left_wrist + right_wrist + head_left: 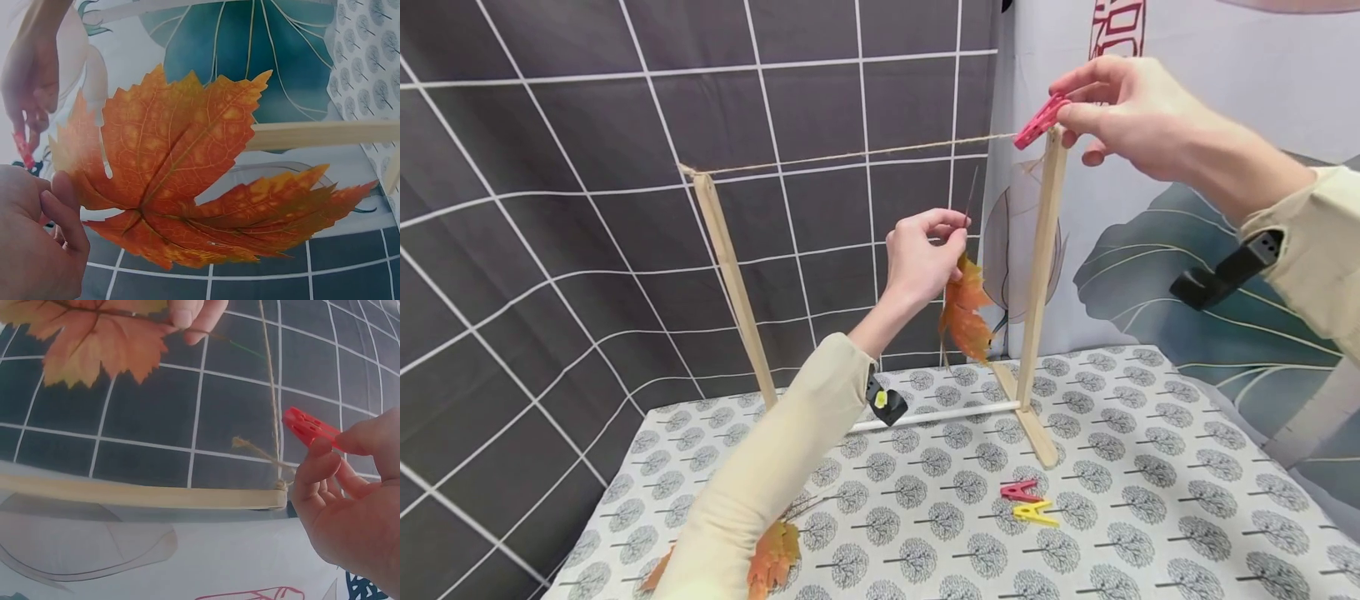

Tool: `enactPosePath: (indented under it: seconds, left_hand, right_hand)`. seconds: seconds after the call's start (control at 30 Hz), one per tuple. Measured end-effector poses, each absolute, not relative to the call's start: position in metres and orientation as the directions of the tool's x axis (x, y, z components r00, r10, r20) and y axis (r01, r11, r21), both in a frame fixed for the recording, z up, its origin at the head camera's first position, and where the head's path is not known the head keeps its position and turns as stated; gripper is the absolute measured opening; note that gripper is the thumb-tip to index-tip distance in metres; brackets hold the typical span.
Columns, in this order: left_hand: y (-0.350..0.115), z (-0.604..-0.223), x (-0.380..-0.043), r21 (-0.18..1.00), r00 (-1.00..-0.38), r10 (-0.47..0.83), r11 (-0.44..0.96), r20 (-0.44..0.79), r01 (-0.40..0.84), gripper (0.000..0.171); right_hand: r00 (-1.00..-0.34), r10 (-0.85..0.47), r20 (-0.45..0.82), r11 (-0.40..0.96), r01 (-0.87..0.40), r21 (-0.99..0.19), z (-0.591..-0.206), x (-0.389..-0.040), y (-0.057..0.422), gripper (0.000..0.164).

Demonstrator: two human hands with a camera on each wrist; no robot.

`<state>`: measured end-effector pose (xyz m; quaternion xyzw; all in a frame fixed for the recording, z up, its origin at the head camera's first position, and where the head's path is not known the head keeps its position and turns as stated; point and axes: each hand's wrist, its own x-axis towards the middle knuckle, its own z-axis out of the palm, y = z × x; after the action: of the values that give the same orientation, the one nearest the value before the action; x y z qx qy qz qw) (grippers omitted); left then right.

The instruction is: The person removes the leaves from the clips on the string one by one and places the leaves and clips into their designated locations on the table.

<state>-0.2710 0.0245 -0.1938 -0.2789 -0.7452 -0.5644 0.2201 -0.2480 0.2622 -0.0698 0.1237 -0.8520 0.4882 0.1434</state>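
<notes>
An orange maple leaf (967,312) hangs from my left hand (925,254), whose thumb and fingers pinch its thin stem. The stem points up toward the twine (865,153), below its right half. In the left wrist view the leaf (181,144) spreads wide beside the fingers. My right hand (1138,112) holds a red clothespin (1040,122) by its handle end, close to the twine and the top of the right wooden post (1043,267). The right wrist view has this clothespin (307,427) beside the twine, near the knot on the post.
The left post (733,283) and a white crossbar (947,414) complete the frame on the tree-print tablecloth (880,525). Another red clothespin (1019,490) lies next to a yellow clothespin (1035,513). More orange leaves (772,554) lie partly under my left sleeve.
</notes>
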Motion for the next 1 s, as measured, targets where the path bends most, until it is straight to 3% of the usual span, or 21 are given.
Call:
enactPosePath:
  seconds: [0.33, 0.63, 1.0]
  left_hand:
    - [0.002, -0.205, -0.271, 0.723, -0.776, 0.180, 0.285, 0.605, 0.629, 0.015]
    - [-0.019, -0.215, -0.268, 0.708, -0.766, 0.183, 0.298, 0.616, 0.640, 0.017]
    - [-0.041, -0.229, -0.264, 0.682, -0.755, 0.181, 0.336, 0.630, 0.649, 0.018]
  right_hand:
    - [-0.923, -0.098, 0.373, 0.526, -0.366, -0.768, -0.083, -0.246, 0.269, 0.032]
    - [-0.927, -0.104, 0.360, 0.585, -0.350, -0.731, -0.095, -0.240, 0.276, 0.035]
    - [-0.933, -0.114, 0.342, 0.554, -0.345, -0.757, -0.108, -0.238, 0.282, 0.036]
